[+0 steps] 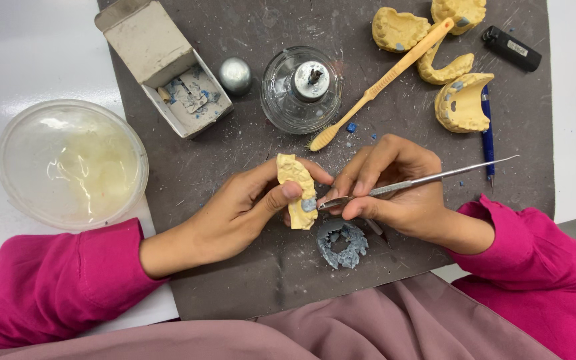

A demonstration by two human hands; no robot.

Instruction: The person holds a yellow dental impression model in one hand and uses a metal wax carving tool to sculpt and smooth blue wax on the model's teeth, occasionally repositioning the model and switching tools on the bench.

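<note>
My left hand [238, 207] grips a yellow plaster dental cast [297, 190], thumb pressed on its side. A patch of blue-grey wax sits on the cast's lower right part. My right hand [395, 187] holds a thin metal carving tool [428, 177] like a pen, its tip touching the wax patch on the cast. Just below both hands lies a ring of blue-grey wax scraps [343, 244] on the dark grey mat [235, 280].
A glass spirit lamp [301, 88] and its metal cap [235, 75] stand behind the hands. An open cardboard box of wax bits [168, 67] lies back left, a plastic bowl of water [71, 163] left. Several yellow casts [461, 100], a toothbrush [381, 83], a pen [487, 130] and a lighter [511, 48] lie back right.
</note>
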